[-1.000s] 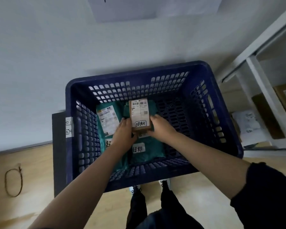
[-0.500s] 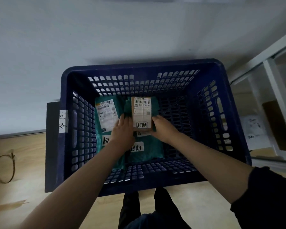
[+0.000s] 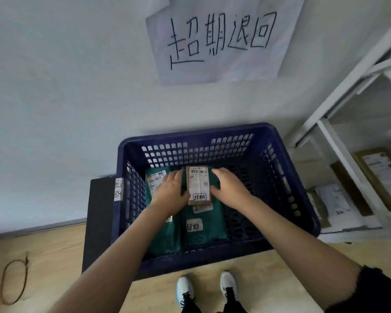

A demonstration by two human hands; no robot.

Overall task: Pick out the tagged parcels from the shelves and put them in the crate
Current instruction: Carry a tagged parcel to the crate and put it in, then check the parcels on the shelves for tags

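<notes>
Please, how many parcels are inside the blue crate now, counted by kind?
Green mailer bags: 2, one on the left and one in the middle of the blue crate
Brown cardboard box: 1, lying on the middle bag between the left hand and the right hand
Total: 3

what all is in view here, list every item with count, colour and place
perforated plastic crate: 1, dark blue, on the floor against the wall
soft plastic mailer bags: 2, dark green, side by side on the crate bottom
small cardboard box parcel: 1, brown with white label, on top of the right-hand bag
handwritten paper sign: 1, white, on the wall above the crate
flat panel: 1, black, left of the crate
cord loop: 1, brown, on the floor far left
metal shelf rack: 1, white, at right, holding parcels
left hand: flat beside the box
right hand: flat beside the box
sneakers: 2, white, bottom centre
</notes>
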